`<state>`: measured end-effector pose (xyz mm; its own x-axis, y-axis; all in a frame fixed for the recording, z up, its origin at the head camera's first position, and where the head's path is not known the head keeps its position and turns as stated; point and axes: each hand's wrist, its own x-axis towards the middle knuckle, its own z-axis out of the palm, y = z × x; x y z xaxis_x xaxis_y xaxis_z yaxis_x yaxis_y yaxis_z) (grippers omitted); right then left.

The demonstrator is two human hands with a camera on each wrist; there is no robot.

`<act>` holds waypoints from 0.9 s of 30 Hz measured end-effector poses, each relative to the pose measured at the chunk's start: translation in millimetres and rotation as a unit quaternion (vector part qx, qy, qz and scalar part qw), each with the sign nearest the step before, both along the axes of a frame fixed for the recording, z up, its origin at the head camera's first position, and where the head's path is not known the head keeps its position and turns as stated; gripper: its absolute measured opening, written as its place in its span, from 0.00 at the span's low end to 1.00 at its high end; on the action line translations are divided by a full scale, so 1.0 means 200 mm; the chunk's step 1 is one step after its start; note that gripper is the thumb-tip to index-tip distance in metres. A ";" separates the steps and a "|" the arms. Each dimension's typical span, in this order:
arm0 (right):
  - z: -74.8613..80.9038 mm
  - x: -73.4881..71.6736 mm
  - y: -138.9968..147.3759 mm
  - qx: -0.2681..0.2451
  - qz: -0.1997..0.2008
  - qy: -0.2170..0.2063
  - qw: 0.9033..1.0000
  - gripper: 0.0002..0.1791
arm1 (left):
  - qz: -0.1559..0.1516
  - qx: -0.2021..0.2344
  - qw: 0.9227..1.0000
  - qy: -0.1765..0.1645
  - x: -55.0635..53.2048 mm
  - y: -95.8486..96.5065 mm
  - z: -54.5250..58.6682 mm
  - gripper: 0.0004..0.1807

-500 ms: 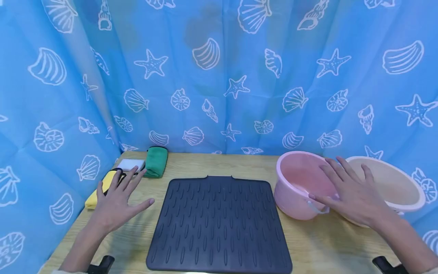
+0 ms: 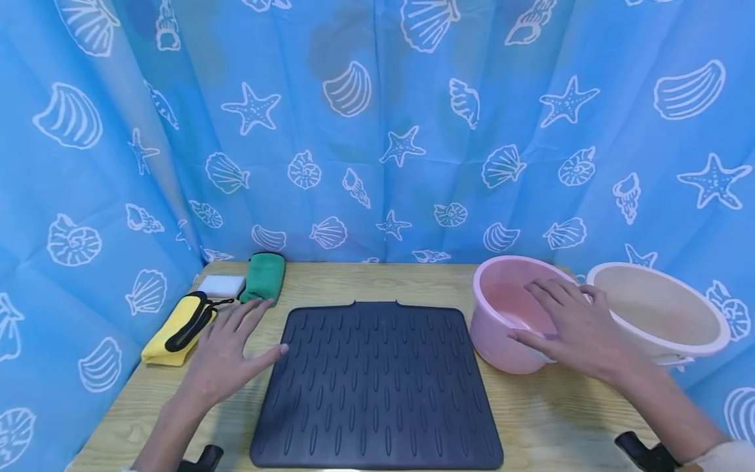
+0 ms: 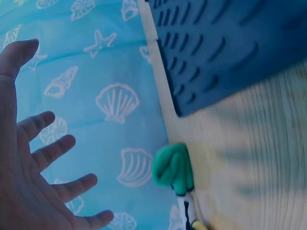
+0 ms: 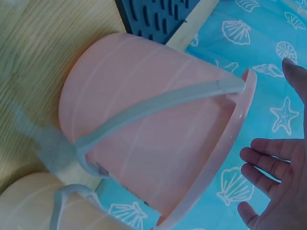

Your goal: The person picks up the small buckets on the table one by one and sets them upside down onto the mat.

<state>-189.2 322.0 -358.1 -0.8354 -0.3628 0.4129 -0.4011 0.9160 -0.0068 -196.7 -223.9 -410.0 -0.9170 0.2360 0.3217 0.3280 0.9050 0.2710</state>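
Head view, lower left: left hand (image 2: 223,367) in the air, fingers spread wide, nothing held; yellow cloth (image 2: 168,335) and green cloth (image 2: 264,276) nearest. Right of frame: right hand (image 2: 580,333) likewise free, thumb well out from lightly bent fingers, apart from the rim in right wrist view. Pink bucket (image 2: 498,337) upright, just beside dark mat (image 2: 377,387). Judgement: bucket probably tips under a one-sided push; grip the rim evenly, fingers clear of the drooping handle (image 4: 153,105). Cloths look soft, wanting a gentle pinch.
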 end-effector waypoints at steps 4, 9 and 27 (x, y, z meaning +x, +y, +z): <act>-0.01 -0.01 -0.02 0.003 0.016 -0.002 1.000 0.43 | -0.024 0.028 0.999 0.019 -0.01 0.05 -0.04 0.44; -0.03 -0.03 -0.05 -0.001 0.030 0.006 1.000 0.38 | -0.052 0.051 0.996 0.044 -0.03 0.13 -0.07 0.41; -0.08 -0.11 -0.11 -0.019 0.122 0.050 0.991 0.17 | -0.060 0.087 0.994 0.001 -0.06 0.29 -0.13 0.39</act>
